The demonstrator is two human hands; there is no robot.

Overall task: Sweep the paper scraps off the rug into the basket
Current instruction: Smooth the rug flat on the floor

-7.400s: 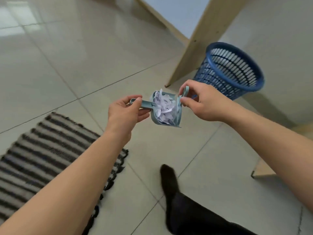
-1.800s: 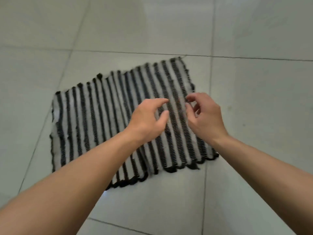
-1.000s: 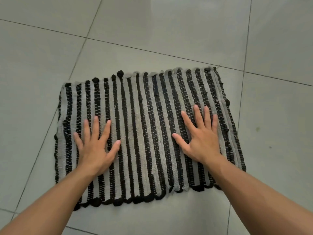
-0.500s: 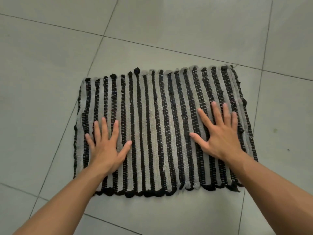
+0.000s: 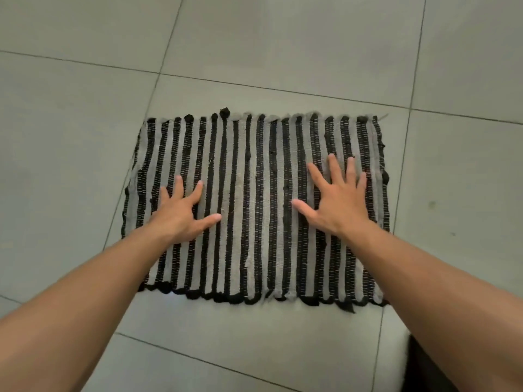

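A black and grey striped rug (image 5: pixel 254 199) lies flat on the tiled floor in the middle of the head view. My left hand (image 5: pixel 181 213) presses palm down on its left part with the fingers spread. My right hand (image 5: pixel 339 202) lies palm down on its right part, fingers also spread. Neither hand holds anything. I see no paper scraps on the rug. The basket, the dustpan and the brush are out of view.
Grey floor tiles (image 5: pixel 283 52) with thin grout lines surround the rug on all sides. A dark shape (image 5: pixel 424 366), partly hidden by my right forearm, shows at the bottom right corner.
Earlier I held a dustpan full of scraps by the blue basket. Since then both hands came down flat on the rug. In the last half second the view shifted slightly; the hands stay pressed.
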